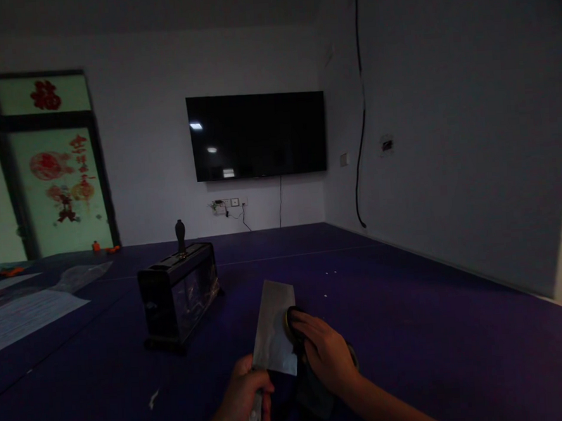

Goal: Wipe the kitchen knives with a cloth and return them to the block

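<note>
A wide-bladed cleaver (pixel 275 325) is tilted above the purple tabletop, its flat grey side facing up. My left hand (pixel 247 393) is wrapped round its handle. My right hand (pixel 327 350) grips a dark tool (pixel 315 392) with a round, yellow-edged end (pixel 288 324) against or just beside the blade's right edge; whether they touch I cannot tell. The hand hides much of that tool, and its exact kind does not show. To the left stands a black knife block (pixel 179 299) with clear sides, and one dark handle (pixel 180 236) sticks up from its top.
The purple tabletop (pixel 413 342) runs to the right wall. Printed paper (pixel 30 315) and crumpled clear plastic (pixel 82 273) lie on the left. Small orange items (pixel 96 246) sit at the far left edge. White scraps (pixel 153 399) are scattered about. A black cable (pixel 362 129) hangs along the wall.
</note>
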Demonstrator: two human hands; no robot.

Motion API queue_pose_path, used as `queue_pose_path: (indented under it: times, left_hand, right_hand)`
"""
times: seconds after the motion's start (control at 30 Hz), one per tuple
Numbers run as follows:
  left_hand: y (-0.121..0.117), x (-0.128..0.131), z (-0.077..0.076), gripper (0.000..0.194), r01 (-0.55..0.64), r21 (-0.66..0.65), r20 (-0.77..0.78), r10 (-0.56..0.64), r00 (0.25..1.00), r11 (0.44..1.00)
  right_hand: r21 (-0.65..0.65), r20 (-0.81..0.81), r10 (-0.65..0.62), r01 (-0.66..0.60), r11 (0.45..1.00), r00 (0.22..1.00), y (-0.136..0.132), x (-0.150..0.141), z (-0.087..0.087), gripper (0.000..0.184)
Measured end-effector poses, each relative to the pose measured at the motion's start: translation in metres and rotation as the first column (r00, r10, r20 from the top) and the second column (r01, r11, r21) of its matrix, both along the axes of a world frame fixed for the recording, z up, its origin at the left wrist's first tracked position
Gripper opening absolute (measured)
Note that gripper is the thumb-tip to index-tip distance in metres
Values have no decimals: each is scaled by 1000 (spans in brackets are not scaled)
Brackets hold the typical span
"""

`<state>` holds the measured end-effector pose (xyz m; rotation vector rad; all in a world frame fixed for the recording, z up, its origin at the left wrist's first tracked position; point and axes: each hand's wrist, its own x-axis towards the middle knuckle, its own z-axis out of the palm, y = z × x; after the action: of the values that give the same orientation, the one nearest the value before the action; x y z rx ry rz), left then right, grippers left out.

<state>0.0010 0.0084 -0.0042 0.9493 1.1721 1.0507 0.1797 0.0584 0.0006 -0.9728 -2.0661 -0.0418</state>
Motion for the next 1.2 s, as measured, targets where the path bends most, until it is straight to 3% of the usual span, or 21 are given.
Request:
queue_pose_path:
  times: [0.17, 0.37, 0.83, 0.97, 1.2]
  left_hand:
    - [0, -3, -3, 26, 75, 44, 0, -75, 997, 996]
    - [1, -5, -7, 42, 119, 49, -12, -118, 993, 992]
    - [3, -4, -10, 42, 66, 32, -19, -65, 998, 997]
    - [3, -3, -9, 36, 52, 26, -22, -51, 998, 998]
    - [-1, -3, -5, 44, 73, 33, -19, -73, 997, 997]
  right_hand:
    - [-2, -64, -58, 58, 998, 996, 5, 1, -4, 54]
    - [-44, -141, -148, 143, 989, 979, 10, 3, -5, 55]
    - [-21, -83, -42, 40, 999, 996, 4, 2, -1, 48]
    - [-10, -77, -36, 36, 999, 996, 3, 2, -1, 48]
    - [-39, -92, -79, 76, 996, 993, 3, 1, -2, 50]
